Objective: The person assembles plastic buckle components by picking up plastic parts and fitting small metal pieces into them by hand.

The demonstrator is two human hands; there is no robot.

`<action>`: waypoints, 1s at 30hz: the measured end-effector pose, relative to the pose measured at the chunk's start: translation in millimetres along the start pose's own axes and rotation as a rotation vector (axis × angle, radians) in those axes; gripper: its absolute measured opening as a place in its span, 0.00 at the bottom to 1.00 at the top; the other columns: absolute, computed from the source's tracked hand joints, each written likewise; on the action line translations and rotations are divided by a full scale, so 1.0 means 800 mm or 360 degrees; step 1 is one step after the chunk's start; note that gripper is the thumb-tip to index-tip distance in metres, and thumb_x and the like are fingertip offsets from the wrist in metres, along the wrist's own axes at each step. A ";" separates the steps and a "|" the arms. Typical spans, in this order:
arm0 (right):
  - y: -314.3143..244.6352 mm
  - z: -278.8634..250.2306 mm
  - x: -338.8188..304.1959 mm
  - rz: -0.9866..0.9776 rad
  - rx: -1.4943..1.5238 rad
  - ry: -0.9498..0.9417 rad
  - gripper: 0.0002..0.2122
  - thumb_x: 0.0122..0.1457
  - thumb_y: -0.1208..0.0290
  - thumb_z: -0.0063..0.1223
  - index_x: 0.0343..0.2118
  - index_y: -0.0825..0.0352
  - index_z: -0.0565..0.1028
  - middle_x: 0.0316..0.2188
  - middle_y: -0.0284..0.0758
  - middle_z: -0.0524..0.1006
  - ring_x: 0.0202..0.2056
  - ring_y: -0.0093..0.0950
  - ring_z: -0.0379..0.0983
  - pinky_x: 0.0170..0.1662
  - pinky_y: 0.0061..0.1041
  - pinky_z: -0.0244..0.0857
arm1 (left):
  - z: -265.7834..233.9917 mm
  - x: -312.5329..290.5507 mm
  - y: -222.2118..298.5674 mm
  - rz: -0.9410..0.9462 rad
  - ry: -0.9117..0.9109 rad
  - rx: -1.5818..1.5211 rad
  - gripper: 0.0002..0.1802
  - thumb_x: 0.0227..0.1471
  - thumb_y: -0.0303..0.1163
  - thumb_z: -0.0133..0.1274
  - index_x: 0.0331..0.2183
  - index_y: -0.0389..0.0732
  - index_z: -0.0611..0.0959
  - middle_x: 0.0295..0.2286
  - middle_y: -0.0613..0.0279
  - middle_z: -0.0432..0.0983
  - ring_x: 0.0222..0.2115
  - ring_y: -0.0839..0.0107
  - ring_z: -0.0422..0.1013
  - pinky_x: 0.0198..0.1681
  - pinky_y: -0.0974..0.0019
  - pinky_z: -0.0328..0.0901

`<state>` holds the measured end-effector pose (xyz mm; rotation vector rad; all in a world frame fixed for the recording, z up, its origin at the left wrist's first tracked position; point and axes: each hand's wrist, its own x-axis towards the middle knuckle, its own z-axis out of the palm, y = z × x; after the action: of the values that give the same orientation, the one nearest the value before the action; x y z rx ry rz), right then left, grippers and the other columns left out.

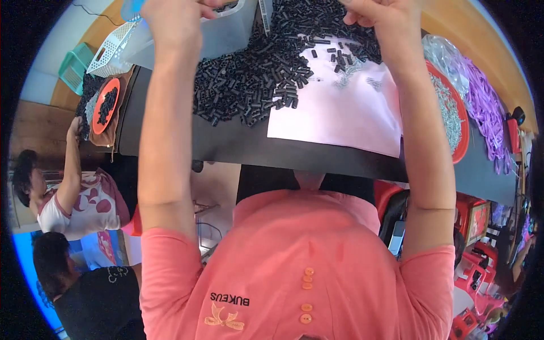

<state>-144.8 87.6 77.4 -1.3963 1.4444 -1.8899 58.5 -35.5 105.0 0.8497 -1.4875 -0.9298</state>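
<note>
L fingers (208, 11) nr bin (226, 41), blk pcs (229, 6) inside

Black tubular pieces (238, 93): small, short, very many; loose heap, lying at mixed angles on the dark desk (226, 143), some strewn over the upper part of a pale sheet (340, 124). Bin (226, 39): translucent plastic, upright, beside the heap, partly cut off above.
</note>
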 end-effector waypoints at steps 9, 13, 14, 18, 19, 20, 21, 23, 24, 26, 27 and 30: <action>0.024 -0.022 -0.032 0.0404 -0.0018 -0.0077 0.03 0.50 0.80 0.58 0.28 0.71 0.76 0.20 0.31 0.74 0.21 0.19 0.70 0.26 0.17 0.63 | 0.047 -0.064 -0.066 0.1272 -0.0758 0.0960 0.05 0.40 0.27 0.60 0.26 0.40 0.82 0.25 0.62 0.74 0.31 0.66 0.71 0.35 0.64 0.65; 0.070 -0.028 -0.042 0.0360 -0.0142 -0.0122 0.06 0.51 0.76 0.59 0.32 0.69 0.77 0.21 0.26 0.74 0.21 0.15 0.67 0.28 0.13 0.60 | 0.072 -0.106 -0.103 0.1375 -0.1086 0.1221 0.06 0.36 0.26 0.60 0.24 0.41 0.82 0.27 0.62 0.71 0.33 0.62 0.66 0.38 0.61 0.66; 0.074 -0.028 -0.044 0.0316 -0.0161 -0.0161 0.06 0.51 0.76 0.58 0.32 0.69 0.77 0.21 0.26 0.74 0.21 0.15 0.67 0.27 0.12 0.60 | 0.073 -0.106 -0.109 0.1378 -0.1094 0.1226 0.06 0.36 0.26 0.60 0.24 0.41 0.82 0.27 0.62 0.71 0.33 0.62 0.66 0.38 0.61 0.66; 0.080 -0.027 -0.045 0.0270 -0.0143 -0.0187 0.05 0.51 0.76 0.57 0.31 0.70 0.77 0.21 0.27 0.74 0.21 0.14 0.66 0.26 0.12 0.60 | 0.078 -0.109 -0.120 0.1560 -0.1128 0.1291 0.05 0.35 0.26 0.58 0.22 0.38 0.80 0.28 0.60 0.70 0.34 0.61 0.65 0.35 0.60 0.65; 0.079 -0.028 -0.045 0.0262 -0.0144 -0.0192 0.05 0.51 0.76 0.57 0.31 0.70 0.77 0.21 0.27 0.74 0.21 0.14 0.66 0.26 0.13 0.60 | 0.080 -0.110 -0.121 0.1623 -0.1148 0.1331 0.05 0.35 0.27 0.58 0.22 0.37 0.80 0.28 0.60 0.70 0.35 0.60 0.65 0.35 0.60 0.64; 0.079 -0.029 -0.045 0.0252 -0.0145 -0.0197 0.05 0.51 0.76 0.57 0.31 0.70 0.77 0.21 0.27 0.74 0.22 0.14 0.66 0.26 0.13 0.60 | 0.083 -0.111 -0.122 0.1622 -0.1153 0.1333 0.05 0.35 0.27 0.58 0.22 0.37 0.80 0.28 0.60 0.70 0.35 0.60 0.65 0.35 0.60 0.64; 0.080 -0.031 -0.044 0.0255 -0.0141 -0.0196 0.05 0.51 0.76 0.57 0.31 0.70 0.77 0.21 0.27 0.74 0.22 0.14 0.66 0.26 0.13 0.60 | 0.085 -0.113 -0.121 0.1628 -0.1164 0.1368 0.05 0.36 0.26 0.55 0.23 0.36 0.80 0.29 0.59 0.71 0.36 0.59 0.65 0.36 0.58 0.63; 0.083 -0.036 -0.044 0.0172 -0.0214 -0.0219 0.05 0.51 0.75 0.57 0.31 0.70 0.77 0.21 0.27 0.74 0.22 0.14 0.67 0.26 0.13 0.60 | 0.086 -0.114 -0.121 0.1633 -0.1177 0.1405 0.07 0.37 0.26 0.53 0.24 0.35 0.81 0.29 0.57 0.72 0.37 0.59 0.64 0.37 0.57 0.62; 0.086 -0.039 -0.042 0.0172 -0.0214 -0.0217 0.05 0.51 0.75 0.57 0.31 0.70 0.77 0.21 0.27 0.74 0.22 0.14 0.67 0.26 0.13 0.60 | 0.088 -0.113 -0.121 0.1570 -0.1131 0.1347 0.06 0.37 0.26 0.55 0.23 0.36 0.80 0.28 0.58 0.71 0.35 0.58 0.65 0.37 0.58 0.62; 0.092 -0.044 -0.039 0.0184 -0.0248 -0.0234 0.06 0.52 0.75 0.57 0.33 0.69 0.78 0.23 0.28 0.75 0.23 0.15 0.68 0.28 0.14 0.62 | 0.090 -0.108 -0.122 0.1377 -0.1017 0.1159 0.05 0.38 0.27 0.56 0.23 0.36 0.79 0.27 0.57 0.70 0.34 0.58 0.65 0.37 0.58 0.63; 0.088 -0.043 -0.040 0.0188 -0.0250 -0.0236 0.06 0.52 0.75 0.57 0.33 0.69 0.78 0.23 0.28 0.75 0.23 0.15 0.68 0.28 0.14 0.62 | 0.089 -0.102 -0.120 0.1243 -0.0948 0.1030 0.04 0.40 0.26 0.56 0.23 0.37 0.78 0.27 0.56 0.69 0.34 0.57 0.65 0.38 0.58 0.62; 0.071 -0.031 -0.048 0.0166 -0.0161 -0.0298 0.08 0.54 0.75 0.56 0.36 0.69 0.79 0.25 0.28 0.76 0.26 0.15 0.69 0.31 0.15 0.63 | 0.095 -0.091 -0.078 -0.0044 -0.1067 0.0248 0.06 0.50 0.29 0.54 0.25 0.37 0.80 0.26 0.64 0.74 0.27 0.69 0.69 0.32 0.65 0.64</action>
<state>-164.4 107.0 10.2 -1.4701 1.5062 -1.5968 -8.4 10.3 12.9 0.6976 -2.1473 -1.2003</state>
